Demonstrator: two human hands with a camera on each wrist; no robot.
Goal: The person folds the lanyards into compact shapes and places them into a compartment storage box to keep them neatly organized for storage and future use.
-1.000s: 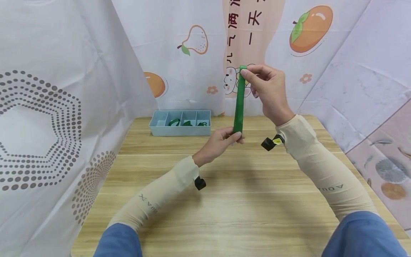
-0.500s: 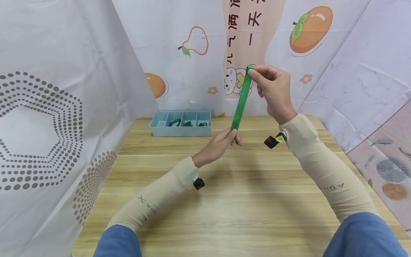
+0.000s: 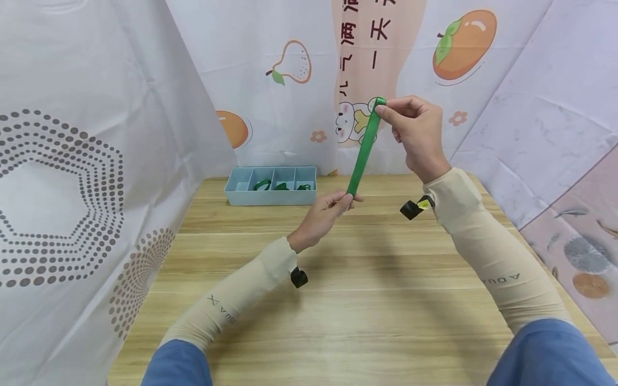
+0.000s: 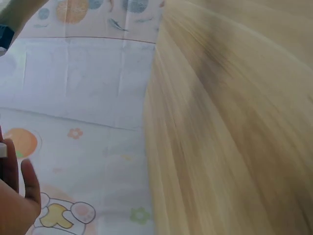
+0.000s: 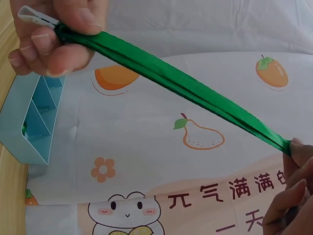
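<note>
A green lanyard (image 3: 365, 147) is stretched as a doubled ribbon between my hands, sloping up to the right above the table. My left hand (image 3: 321, 219) pinches its lower end between thumb and fingers. From those fingers a white clip (image 5: 36, 17) sticks out in the right wrist view. The folded upper end is pinched by my right hand (image 3: 419, 136), thumb toward me. In the right wrist view the two layers of ribbon lie slightly apart. The left wrist view catches only part of my left hand (image 4: 19, 205) at its lower left edge.
A light blue box (image 3: 270, 198) with several compartments stands at the back left of the wooden table (image 3: 333, 321). Green pieces (image 3: 262, 184) lie in some compartments. A printed curtain (image 3: 289, 128) hangs right behind the table's far edge, with more sheeting at both sides.
My right hand has moved right with the lanyard's upper end, and my left hand slightly left. The lanyard went from nearly upright to slanting. The box stays where it was.
</note>
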